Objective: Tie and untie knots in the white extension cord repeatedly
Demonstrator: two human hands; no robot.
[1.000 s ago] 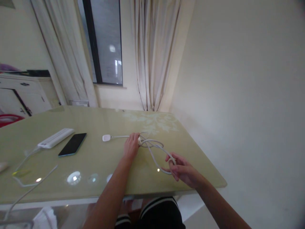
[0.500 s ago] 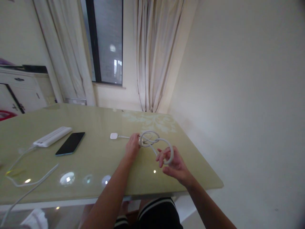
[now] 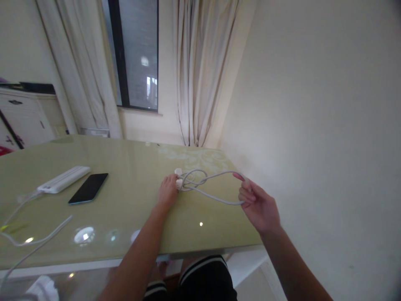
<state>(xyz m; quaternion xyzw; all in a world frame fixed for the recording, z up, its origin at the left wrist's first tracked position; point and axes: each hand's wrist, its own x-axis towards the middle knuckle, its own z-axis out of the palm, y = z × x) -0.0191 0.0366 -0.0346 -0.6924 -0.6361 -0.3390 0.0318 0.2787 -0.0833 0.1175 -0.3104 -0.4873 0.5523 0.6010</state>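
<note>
A white cable (image 3: 206,184) lies in loose loops on the pale green glass table (image 3: 131,200), right of the middle. My left hand (image 3: 167,193) is closed on the bundle's left end, where a small white plug (image 3: 178,172) shows just past the fingers. My right hand (image 3: 258,202) is off the table's right corner, fingers pinched round a long loop of the same cable, stretched out to the right.
A black phone (image 3: 88,188) lies face up at left, beside a white power strip (image 3: 63,179) whose cord (image 3: 34,240) trails to the front edge. Curtains and a dark window stand behind the table. A bare wall runs along the right.
My right hand has drawn the loop out to the right, past the table's corner. The small white plug has slid right, up to my left hand. The left hand has hardly moved.
</note>
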